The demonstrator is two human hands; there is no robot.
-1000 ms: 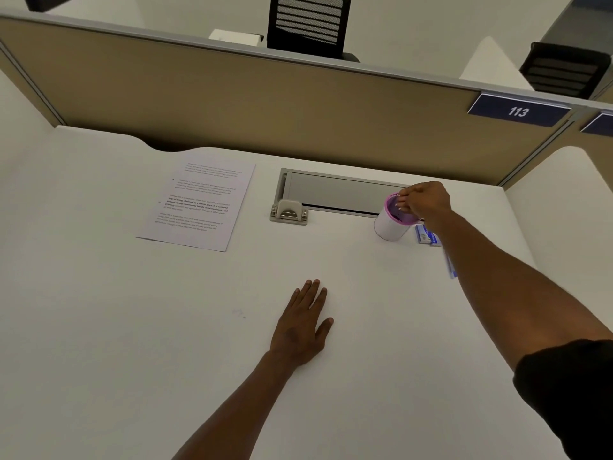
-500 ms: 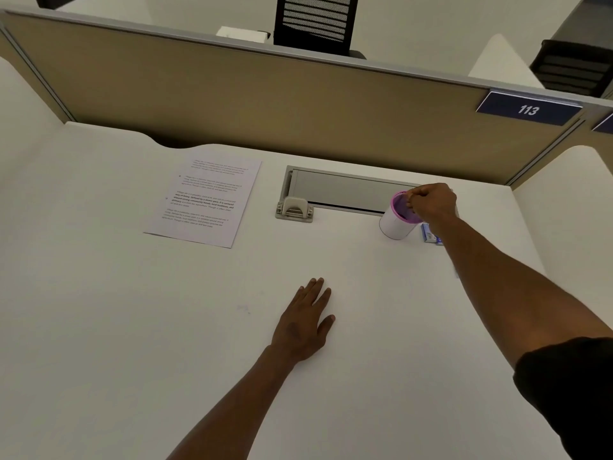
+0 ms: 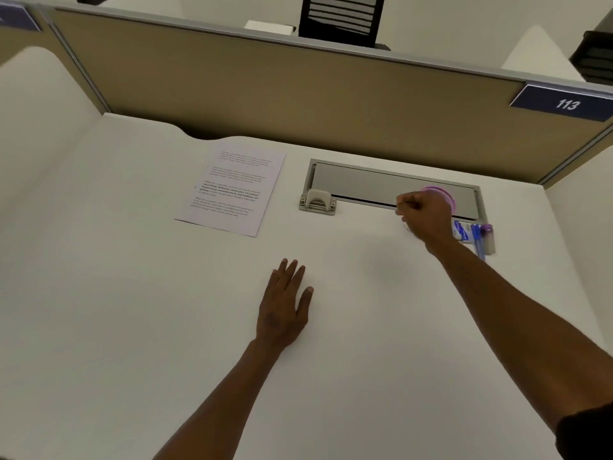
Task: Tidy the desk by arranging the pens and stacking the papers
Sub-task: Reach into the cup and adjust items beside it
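At centre frame the left hand (image 3: 285, 307) lay flat on the white desk (image 3: 116, 310), palm down, fingers together and stretched toward the partition (image 3: 298, 104), holding nothing. Toward the right of the frame the right hand (image 3: 424, 215) reached forward with its fingers curled around a cup (image 3: 442, 195), a pink-rimmed holder of which only the blurred rim showed behind the knuckles; the hand hid the rest, so whether the cup stood on the desk or was lifted could not be told. Just right of that hand, near the desk's right edge, blue pens (image 3: 477, 239) lay beside a small blue-and-white pack (image 3: 462, 231), with a pale stick-shaped item (image 3: 490, 239) topped in purple at their right; their exact kind was too small to read. Behind the hand ran a grey cable tray (image 3: 381, 182) set into the desk, with a beige latch (image 3: 317, 201) at its lower left corner. At upper centre-left a single printed paper (image 3: 232, 189) lay flat and slightly turned, well apart from both hands. On the partition at the upper right a dark blue plate (image 3: 564, 102) read 113. Above the partition a black chair back (image 3: 341, 18) showed at top centre.
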